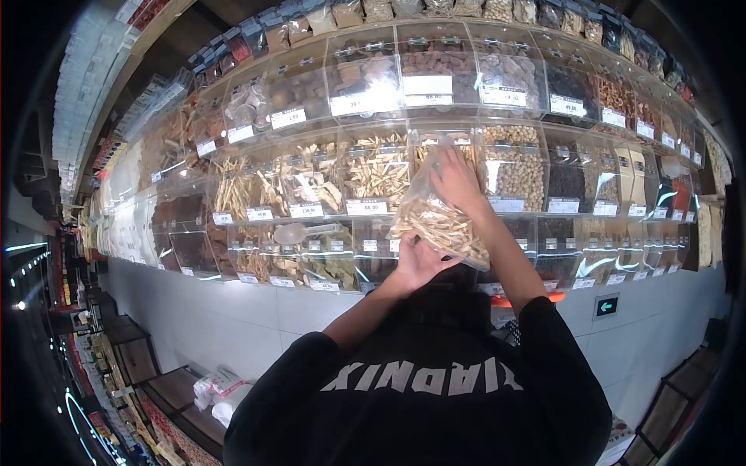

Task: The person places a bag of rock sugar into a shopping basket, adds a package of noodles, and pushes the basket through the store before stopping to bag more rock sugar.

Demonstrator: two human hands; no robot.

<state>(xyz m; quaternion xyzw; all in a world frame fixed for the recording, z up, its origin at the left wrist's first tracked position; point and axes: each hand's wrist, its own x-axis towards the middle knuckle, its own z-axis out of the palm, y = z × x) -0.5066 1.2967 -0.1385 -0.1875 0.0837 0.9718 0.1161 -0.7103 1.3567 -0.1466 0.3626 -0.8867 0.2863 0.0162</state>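
A clear plastic bag of pale dried strips hangs upright in front of the middle tier of clear bins. My left hand is closed on its lower part from below, with the thumb on the near left side. Up at the bag's narrow top, my right hand grips the gathered plastic; its fingertips are partly hidden. Directly behind that hand is a clear bin of similar pale pieces. A bin of round, pale beige pieces stands to its right.
A clear scoop lies on the lower tier at left. Price tags line the bin fronts. Packed bags fill the top shelf. White plastic bags rest on a low rack at lower left. An orange object sits beside my right forearm.
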